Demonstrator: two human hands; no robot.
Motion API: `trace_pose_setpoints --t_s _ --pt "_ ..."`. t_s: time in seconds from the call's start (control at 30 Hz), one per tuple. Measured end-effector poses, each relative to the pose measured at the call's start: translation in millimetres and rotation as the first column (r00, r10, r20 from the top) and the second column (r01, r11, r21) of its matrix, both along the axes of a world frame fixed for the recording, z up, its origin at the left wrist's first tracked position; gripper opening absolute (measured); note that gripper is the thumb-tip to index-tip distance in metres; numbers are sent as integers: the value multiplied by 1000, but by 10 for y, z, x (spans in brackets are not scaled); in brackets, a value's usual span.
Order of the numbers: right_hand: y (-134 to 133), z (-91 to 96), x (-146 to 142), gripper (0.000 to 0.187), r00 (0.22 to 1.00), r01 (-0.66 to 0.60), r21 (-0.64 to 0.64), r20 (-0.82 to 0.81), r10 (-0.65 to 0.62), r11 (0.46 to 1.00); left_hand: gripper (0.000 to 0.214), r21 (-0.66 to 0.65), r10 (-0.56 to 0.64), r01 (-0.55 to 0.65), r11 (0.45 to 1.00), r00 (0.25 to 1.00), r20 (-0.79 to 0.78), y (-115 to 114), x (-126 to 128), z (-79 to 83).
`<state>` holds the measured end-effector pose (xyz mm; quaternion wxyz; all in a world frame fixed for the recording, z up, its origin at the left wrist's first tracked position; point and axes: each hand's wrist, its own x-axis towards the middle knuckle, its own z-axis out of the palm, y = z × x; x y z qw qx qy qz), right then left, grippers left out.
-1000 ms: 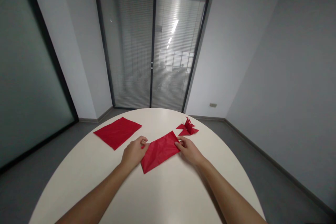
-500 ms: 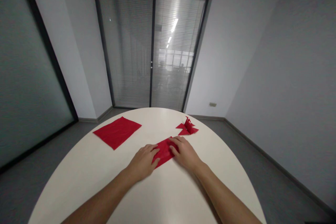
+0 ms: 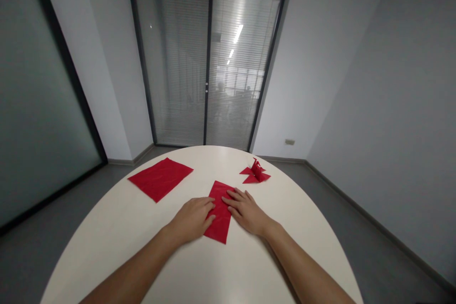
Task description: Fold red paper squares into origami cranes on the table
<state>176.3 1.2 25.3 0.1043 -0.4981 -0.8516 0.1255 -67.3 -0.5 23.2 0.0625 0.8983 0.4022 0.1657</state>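
A red paper rectangle [image 3: 220, 221] lies flat on the table between my hands, its long side running away from me. My left hand [image 3: 194, 216] rests on its left edge, fingers stretched over the paper. From the right, my right hand [image 3: 247, 209] lies with spread fingers on the paper's right edge. Beyond my right hand stands a folded red paper crane [image 3: 256, 172] with its wings out. A larger red paper sheet [image 3: 161, 179], slightly creased, lies flat at the far left.
All of this is on a round white table [image 3: 292, 256], its curved edge close beyond the crane and the large sheet. A glass door with blinds [image 3: 238, 104] stands behind the table. A wall outlet [image 3: 289, 142] is on the back wall.
The paper rectangle has turned under my hands, from slanting sideways to pointing away from me. My right hand's fingers have spread flatter on it. The crane and large sheet lie as before.
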Motion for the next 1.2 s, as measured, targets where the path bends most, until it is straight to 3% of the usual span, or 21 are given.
trace_pose_setpoints --t_s 0.13,0.33,0.5,0.7,1.2 --pt "-12 24 -13 46 1000 9 54 -16 -8 998 33 32 5 -5 999 1000 -8 -3 -1 -6" --pt "-79 110 -62 43 966 -198 88 -150 210 976 29 65 23 -22 998 1000 -14 -35 7 65" --pt "-132 155 -15 67 978 -188 -13 -90 186 982 34 26 -47 47 999 999 -8 -40 -38 93" --pt "-101 165 58 98 981 -189 -81 -64 184 979 63 -93 -130 129 987 991 -5 -40 -128 135" --pt "-58 92 63 73 969 -216 73 -104 223 974 58 -103 -211 211 972 977 12 -12 -147 200"
